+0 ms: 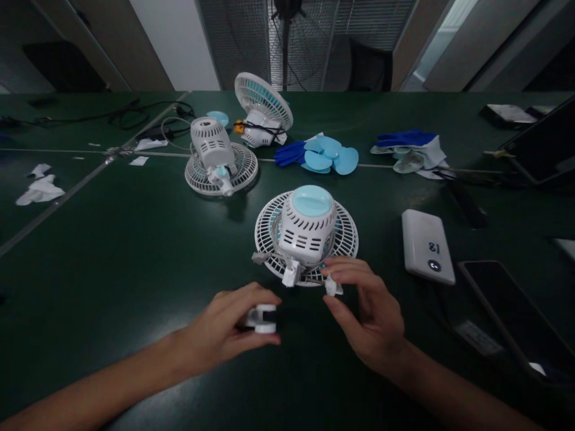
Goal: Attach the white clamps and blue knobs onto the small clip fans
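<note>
Between the thumb and fingers of my left hand is a white U-shaped plastic clip, its gap facing right. My right hand pinches a small white plastic piece by the near edge of a fan. That white fan lies grille down on the table, its motor housing with a light blue cap pointing up. A white joint sticks out of the housing toward me, and a thin rod shows between it and the small piece.
Behind stand two more white fans, one lying grille down and one propped up. A light blue fan blade rests beside blue-and-white gloves. On the right lie a white power bank and a dark phone. Tissues lie left.
</note>
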`<action>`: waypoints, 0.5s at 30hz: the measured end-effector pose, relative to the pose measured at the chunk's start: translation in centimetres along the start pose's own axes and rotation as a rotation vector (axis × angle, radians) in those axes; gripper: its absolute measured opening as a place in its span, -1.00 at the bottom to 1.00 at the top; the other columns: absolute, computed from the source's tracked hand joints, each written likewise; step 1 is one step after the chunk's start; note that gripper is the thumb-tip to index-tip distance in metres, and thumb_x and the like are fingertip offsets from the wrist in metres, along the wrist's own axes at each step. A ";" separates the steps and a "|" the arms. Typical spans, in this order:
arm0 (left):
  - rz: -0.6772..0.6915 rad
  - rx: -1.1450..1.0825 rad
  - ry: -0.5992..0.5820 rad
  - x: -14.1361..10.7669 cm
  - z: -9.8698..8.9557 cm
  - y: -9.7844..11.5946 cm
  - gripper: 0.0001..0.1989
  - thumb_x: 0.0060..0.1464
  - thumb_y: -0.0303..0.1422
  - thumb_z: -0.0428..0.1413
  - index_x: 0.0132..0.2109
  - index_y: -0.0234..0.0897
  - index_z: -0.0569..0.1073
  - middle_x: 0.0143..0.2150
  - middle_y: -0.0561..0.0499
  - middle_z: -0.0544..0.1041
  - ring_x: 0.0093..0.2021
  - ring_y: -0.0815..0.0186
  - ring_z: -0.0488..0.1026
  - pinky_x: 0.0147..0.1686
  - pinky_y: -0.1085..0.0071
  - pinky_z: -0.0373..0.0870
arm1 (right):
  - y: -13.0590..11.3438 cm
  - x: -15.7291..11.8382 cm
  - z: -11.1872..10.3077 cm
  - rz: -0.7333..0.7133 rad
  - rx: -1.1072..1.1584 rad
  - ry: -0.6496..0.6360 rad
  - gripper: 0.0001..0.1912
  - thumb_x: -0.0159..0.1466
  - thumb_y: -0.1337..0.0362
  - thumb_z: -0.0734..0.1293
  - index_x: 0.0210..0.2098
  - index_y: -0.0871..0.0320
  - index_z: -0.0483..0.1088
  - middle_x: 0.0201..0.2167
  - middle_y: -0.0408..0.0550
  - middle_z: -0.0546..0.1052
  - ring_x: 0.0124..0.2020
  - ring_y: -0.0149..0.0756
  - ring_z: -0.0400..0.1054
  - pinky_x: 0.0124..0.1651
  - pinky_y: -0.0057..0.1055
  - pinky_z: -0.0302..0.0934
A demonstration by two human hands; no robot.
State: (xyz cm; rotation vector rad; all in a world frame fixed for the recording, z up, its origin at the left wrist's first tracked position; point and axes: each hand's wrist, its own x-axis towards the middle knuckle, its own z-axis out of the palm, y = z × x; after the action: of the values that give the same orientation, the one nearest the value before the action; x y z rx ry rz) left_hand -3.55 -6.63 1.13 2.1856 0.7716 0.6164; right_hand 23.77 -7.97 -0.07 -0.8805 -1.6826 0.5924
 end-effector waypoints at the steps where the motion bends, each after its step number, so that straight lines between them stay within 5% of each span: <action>1: -0.139 -0.125 0.103 0.0 0.5 0.3 -0.67 0.36 -0.17 0.10 0.15 -0.19 0.29 -0.18 0.00 0.47 -0.30 0.35 0.44 -0.35 0.49 0.39 | 0.0 0.0 0.0 0.001 -0.004 -0.023 -0.57 0.25 0.55 0.38 0.06 0.10 0.35 -0.05 0.01 0.52 0.10 -0.09 0.40 0.17 0.03 0.33; 4: -0.403 -0.348 0.267 0.1 2.2 1.4 -0.70 0.44 -0.20 -0.05 0.21 -0.16 0.20 -0.12 -0.03 0.41 -0.22 0.33 0.41 -0.28 0.46 0.40 | 0.0 0.1 0.0 0.017 -0.011 -0.064 -0.59 0.27 0.52 0.38 0.06 0.09 0.35 -0.05 0.00 0.52 0.11 -0.09 0.38 0.16 0.03 0.33; 10: -0.355 -0.400 0.225 0.1 3.7 2.6 -0.57 0.44 -0.26 -0.05 0.36 -0.13 0.10 0.03 -0.12 0.42 -0.07 0.23 0.41 -0.09 0.34 0.42 | -0.1 0.2 -0.2 0.014 -0.029 -0.095 -0.58 0.27 0.50 0.38 0.07 0.04 0.34 -0.05 -0.02 0.53 0.08 -0.09 0.38 0.15 0.03 0.33; 15: -0.382 -0.625 0.304 0.6 3.9 2.5 -0.64 0.35 -0.30 0.12 0.20 -0.13 0.21 -0.04 -0.05 0.47 -0.19 0.33 0.47 -0.16 0.41 0.49 | -0.2 0.3 -0.1 0.010 -0.009 -0.092 -0.58 0.26 0.51 0.37 0.05 0.05 0.35 -0.07 -0.02 0.54 0.06 -0.09 0.40 0.13 0.02 0.34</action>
State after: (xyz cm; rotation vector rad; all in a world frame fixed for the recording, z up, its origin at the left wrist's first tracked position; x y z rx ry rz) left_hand 0.13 -9.41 0.70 1.3515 0.9656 0.8608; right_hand 23.78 -7.89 0.29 -0.8805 -1.7656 0.6409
